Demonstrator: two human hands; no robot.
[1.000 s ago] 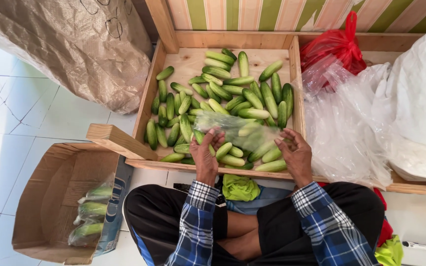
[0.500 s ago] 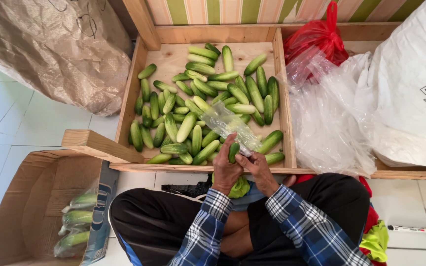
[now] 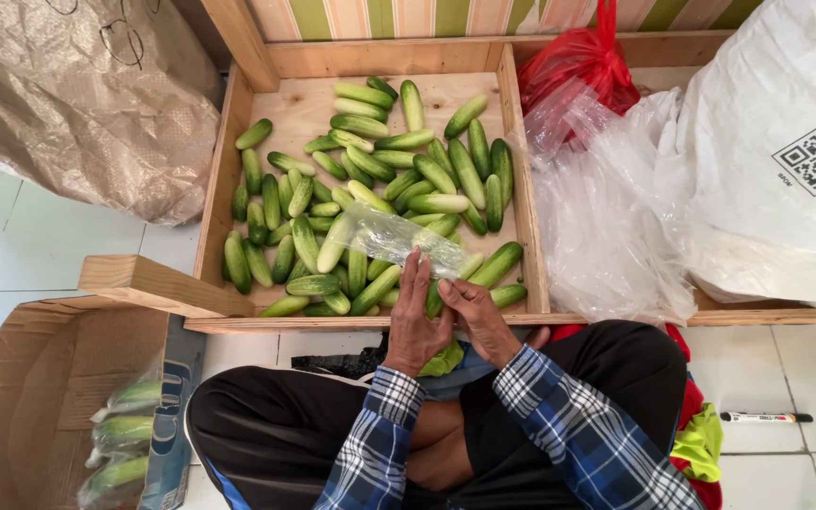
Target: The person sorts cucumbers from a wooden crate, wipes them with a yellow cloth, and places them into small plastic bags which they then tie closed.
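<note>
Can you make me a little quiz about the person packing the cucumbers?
1. True or false: both hands touch the clear plastic bag.
2. Where do the loose cucumbers lie? A) wooden tray B) red bag C) floor
3. What lies in the cardboard box at the person's left?

Key: 1 true. 2 A. 3 bagged cucumbers.

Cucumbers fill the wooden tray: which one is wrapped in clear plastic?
The pale cucumber in the clear bag, lying slantwise near the tray's front, held at its end by both hands; the rest lie bare.
</note>
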